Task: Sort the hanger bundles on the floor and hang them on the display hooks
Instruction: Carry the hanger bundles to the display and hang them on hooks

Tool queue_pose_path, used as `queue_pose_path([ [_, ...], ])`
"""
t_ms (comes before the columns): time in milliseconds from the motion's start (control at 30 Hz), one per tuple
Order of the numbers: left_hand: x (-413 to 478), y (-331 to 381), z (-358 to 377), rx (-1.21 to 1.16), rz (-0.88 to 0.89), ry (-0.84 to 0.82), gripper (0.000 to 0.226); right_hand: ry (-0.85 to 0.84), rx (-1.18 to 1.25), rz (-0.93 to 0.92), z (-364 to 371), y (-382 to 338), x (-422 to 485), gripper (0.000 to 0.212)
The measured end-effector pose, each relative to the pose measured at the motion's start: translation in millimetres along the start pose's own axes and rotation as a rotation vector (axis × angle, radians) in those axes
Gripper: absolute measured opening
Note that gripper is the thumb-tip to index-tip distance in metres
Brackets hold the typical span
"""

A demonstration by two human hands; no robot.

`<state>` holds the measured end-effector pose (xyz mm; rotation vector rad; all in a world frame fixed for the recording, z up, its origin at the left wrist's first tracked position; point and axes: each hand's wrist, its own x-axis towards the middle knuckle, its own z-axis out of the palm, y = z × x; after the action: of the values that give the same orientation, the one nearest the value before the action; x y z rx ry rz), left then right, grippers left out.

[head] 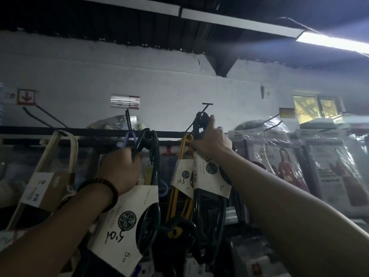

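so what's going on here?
A person is stocking hangers on a wall display. The right hand pinches the top of a dark hanger bundle right at the tip of a display hook. The left hand grips a second dark bundle lower down. A yellow bundle already hangs between them.

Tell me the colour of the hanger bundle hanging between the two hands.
The hanger bundle is yellow, clearest in the head view.
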<state>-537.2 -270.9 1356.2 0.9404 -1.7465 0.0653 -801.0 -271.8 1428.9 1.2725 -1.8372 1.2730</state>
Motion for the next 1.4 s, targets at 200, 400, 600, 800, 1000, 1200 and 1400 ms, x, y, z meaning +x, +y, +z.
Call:
queue_pose_path([
  [200, 12, 8, -7, 0.170, 0.006, 0.004, 0.039, -0.054, 0.008, 0.036, 23, -2, 28, 0.095],
  [400, 23, 14, -17, 0.183, 0.030, -0.019, 0.033, -0.066, 0.068, 0.027, 31, -8, 50, 0.074],
  [600, 24, 27, -6, 0.237, 0.021, -0.067, 0.036, -0.075, 0.186, 0.107, 51, -7, 47, 0.068],
  [800, 21, 25, 7, 0.239, 0.007, -0.041, 0.031, -0.045, 0.223, 0.063, 95, -2, 34, 0.104],
  [1000, 20, 27, 18, 0.197, -0.017, -0.028, 0.031, -0.279, 0.259, 0.141, 118, 13, 25, 0.138],
  [1200, 23, 35, 29, 0.123, -0.009, -0.031, 0.028, -0.347, 0.121, 0.092, 72, 6, 18, 0.093],
  [1400, 26, 42, 40, -0.001, 0.063, -0.028, 0.032, -0.031, 0.519, -0.303, -20, -18, -39, 0.039],
])
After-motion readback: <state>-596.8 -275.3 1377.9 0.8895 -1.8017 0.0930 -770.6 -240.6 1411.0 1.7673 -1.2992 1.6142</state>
